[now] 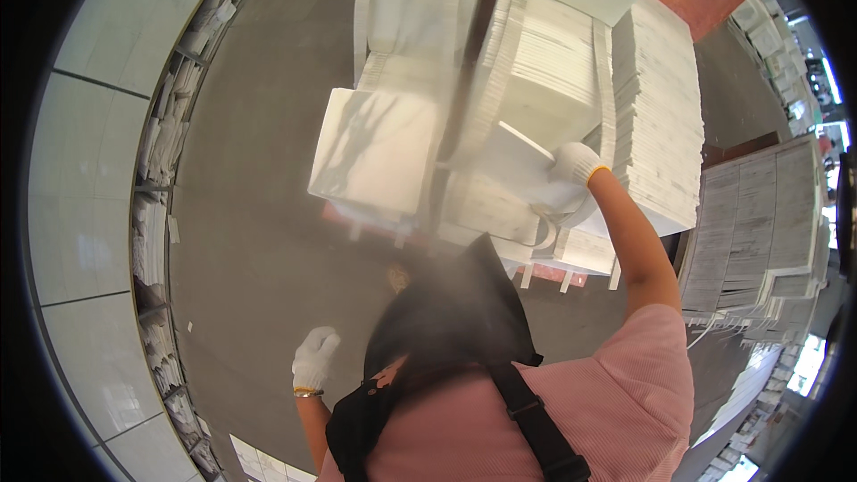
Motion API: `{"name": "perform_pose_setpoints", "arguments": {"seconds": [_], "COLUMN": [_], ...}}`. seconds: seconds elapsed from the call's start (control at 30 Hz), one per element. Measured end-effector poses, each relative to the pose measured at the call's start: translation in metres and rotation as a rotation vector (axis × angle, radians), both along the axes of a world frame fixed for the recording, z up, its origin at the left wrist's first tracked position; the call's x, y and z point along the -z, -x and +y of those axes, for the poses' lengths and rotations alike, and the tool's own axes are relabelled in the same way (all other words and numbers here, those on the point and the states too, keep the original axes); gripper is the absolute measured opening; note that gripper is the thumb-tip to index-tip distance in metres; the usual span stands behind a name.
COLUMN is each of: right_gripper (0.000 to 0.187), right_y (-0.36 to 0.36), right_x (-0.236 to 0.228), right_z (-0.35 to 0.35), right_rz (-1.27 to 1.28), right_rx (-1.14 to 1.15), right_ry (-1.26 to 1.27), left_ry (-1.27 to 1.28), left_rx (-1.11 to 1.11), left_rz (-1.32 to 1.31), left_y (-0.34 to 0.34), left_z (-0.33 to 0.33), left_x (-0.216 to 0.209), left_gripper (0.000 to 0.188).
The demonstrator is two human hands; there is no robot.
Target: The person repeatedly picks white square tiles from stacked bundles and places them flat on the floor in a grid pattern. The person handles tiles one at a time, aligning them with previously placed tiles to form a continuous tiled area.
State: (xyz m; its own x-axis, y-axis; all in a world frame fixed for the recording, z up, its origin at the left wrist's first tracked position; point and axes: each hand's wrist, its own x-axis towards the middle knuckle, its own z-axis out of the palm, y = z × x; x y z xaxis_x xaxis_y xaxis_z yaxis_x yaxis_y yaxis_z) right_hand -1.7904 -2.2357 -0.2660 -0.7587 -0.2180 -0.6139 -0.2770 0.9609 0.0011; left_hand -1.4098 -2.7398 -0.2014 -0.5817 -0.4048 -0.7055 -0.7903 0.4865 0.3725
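Slab [513, 167] | left of right grip [576, 164], touching | left grip [314, 360] apart

White, Streaked Grey

The left glove [314, 361] and right glove [574, 163] are white with yellow trim; the stacked slabs [661, 125], creamy white; the front slab [375, 156], white with grey streaks. The shirt [437, 446] is pink, strap [528, 415] black, floor [250, 259] grey-brown.
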Motion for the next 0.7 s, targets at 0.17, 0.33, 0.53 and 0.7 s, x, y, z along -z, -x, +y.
{"name": "perform_pose_setpoints", "arguments": {"seconds": [0.17,0.33,0.53,0.7], "right_gripper": [0.027,0.027,0.017,0.014], "right_y": [-0.008,-0.025,-0.049,-0.065], "right_x": [0.007,-0.023,-0.086,-0.121], "right_z": [0.022,0.015,-0.016,-0.075], "right_rz": [0.029,0.020,0.068,0.002], "right_rx": [0.077,-0.126,-0.362,-0.528], "right_ry": [0.003,0.001,0.167,0.349], "left_ry": [0.013,-0.021,-0.029,0.073], "left_rx": [0.021,0.088,0.166,0.209], "left_rz": [-0.220,-0.093,-0.069,-0.018], "left_y": [0.012,0.009,0.032,0.048], "left_z": [0.004,-0.001,0.007,0.033], "left_x": [0.006,0.025,0.031,0.018], "left_gripper": [0.044,0.044,0.044,0.040]}}
